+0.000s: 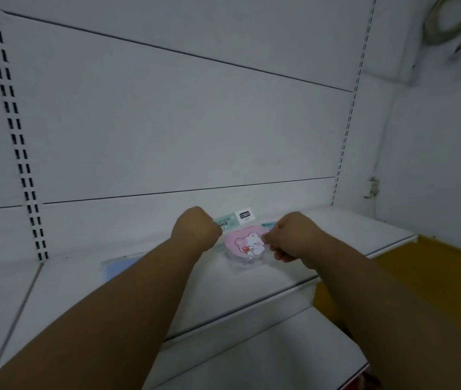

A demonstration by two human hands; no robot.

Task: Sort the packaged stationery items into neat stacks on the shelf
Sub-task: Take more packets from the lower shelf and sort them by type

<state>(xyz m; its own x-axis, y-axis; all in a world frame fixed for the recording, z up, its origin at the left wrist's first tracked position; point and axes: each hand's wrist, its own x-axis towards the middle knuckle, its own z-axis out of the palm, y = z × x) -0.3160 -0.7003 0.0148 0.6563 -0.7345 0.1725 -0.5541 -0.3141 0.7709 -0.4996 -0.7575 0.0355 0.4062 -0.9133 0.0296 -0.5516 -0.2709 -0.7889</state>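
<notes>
White metal shelf point(145, 294) backs the scene. On it lies a pink heart-shaped bear packet in clear wrap point(247, 246); the right hand point(294, 237) pinches its edge, the left hand point(195, 230) is curled at its other side, grip hidden. Squaring the stack seems underway; release next.
</notes>
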